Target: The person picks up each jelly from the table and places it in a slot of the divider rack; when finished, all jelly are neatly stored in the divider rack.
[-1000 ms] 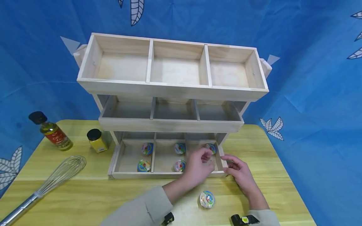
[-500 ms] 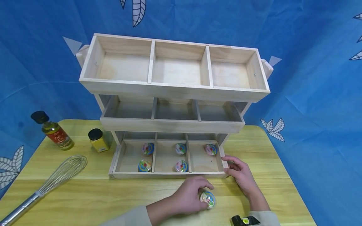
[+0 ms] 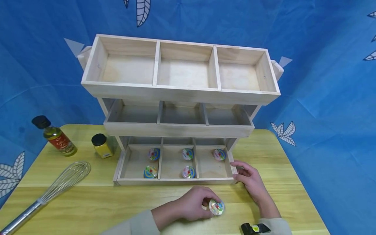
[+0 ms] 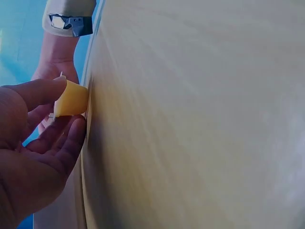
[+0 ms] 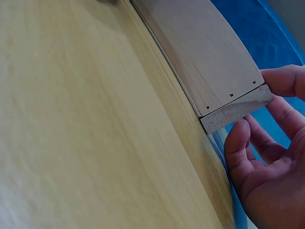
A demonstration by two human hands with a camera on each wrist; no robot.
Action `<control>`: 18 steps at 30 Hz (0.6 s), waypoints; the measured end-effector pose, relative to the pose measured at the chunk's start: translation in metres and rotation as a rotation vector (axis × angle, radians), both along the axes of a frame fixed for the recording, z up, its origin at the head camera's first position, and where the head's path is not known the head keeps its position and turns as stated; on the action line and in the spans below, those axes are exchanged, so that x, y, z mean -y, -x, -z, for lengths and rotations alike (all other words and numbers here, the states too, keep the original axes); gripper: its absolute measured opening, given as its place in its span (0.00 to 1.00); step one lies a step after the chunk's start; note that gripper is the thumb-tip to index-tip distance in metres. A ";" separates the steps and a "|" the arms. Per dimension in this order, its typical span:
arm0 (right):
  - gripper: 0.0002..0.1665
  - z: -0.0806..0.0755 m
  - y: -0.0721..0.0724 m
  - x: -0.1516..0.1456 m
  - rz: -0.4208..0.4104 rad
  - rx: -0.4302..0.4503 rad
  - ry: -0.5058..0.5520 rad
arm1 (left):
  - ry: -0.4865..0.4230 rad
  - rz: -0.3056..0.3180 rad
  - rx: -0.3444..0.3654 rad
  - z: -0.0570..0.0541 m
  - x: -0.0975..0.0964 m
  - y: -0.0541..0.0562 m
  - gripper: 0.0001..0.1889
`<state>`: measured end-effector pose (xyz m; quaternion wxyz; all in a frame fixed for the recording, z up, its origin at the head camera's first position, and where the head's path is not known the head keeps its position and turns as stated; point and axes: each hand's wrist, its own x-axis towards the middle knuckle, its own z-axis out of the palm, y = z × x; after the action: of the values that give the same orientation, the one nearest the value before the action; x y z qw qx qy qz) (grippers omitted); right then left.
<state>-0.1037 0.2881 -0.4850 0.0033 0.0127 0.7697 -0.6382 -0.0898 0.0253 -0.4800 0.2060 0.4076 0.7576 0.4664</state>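
Observation:
My left hand [image 3: 194, 204] pinches a small jelly cup [image 3: 216, 207] on the table in front of the wooden rack [image 3: 179, 130]. In the left wrist view the jelly cup [image 4: 75, 99] is yellow and tapered, between thumb and fingers. At the right front corner of the rack's bottom tray [image 3: 173, 182], my right hand [image 3: 251, 182] grips the wood. The right wrist view shows fingers on both sides of that tray corner [image 5: 238, 109]. Several jelly cups with colourful lids lie in the bottom tray: two at left, two in the middle, one jelly cup [image 3: 218, 154] at right.
A whisk [image 3: 63, 182] lies on the left of the table [image 3: 117, 209]. Behind it stand an oil bottle [image 3: 60, 140] and a yellow jar with a black lid [image 3: 101, 146]. The rack's two upper trays overhang the bottom one. A blue cloth [image 3: 317, 81] hangs behind.
My left hand has come out of the right compartment down to the jelly cup on the table and now pinches it. My right hand has stayed at the tray corner.

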 end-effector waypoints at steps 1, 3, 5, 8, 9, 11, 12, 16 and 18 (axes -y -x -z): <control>0.25 0.000 0.000 0.000 0.000 0.002 0.003 | 0.000 0.004 -0.016 0.001 0.000 0.000 0.18; 0.25 0.001 -0.001 -0.001 0.002 0.001 0.002 | 0.002 0.004 -0.042 0.001 -0.001 0.000 0.18; 0.24 0.001 -0.001 -0.001 0.003 0.003 0.000 | -0.003 0.003 -0.052 0.002 -0.002 -0.001 0.17; 0.24 0.002 -0.001 -0.002 0.000 0.000 -0.005 | -0.021 0.003 -0.042 0.003 -0.004 -0.001 0.17; 0.24 0.002 -0.002 -0.002 -0.001 0.000 -0.005 | -0.028 0.002 -0.027 0.002 -0.004 -0.001 0.17; 0.24 0.002 -0.001 -0.002 -0.007 -0.002 -0.006 | -0.038 0.005 -0.003 -0.001 -0.004 -0.001 0.17; 0.24 0.002 -0.001 -0.002 -0.010 -0.003 -0.008 | -0.033 0.008 0.000 -0.003 -0.003 -0.001 0.17; 0.24 -0.001 0.000 -0.002 -0.019 -0.006 -0.018 | -0.014 0.040 -0.024 -0.017 0.001 0.003 0.18; 0.24 -0.001 0.000 -0.002 -0.023 -0.008 -0.027 | -0.014 0.060 -0.040 -0.024 0.003 0.007 0.18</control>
<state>-0.1041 0.2903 -0.4836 0.0074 0.0015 0.7784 -0.6277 -0.0970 0.0222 -0.4557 0.2019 0.4408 0.7456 0.4572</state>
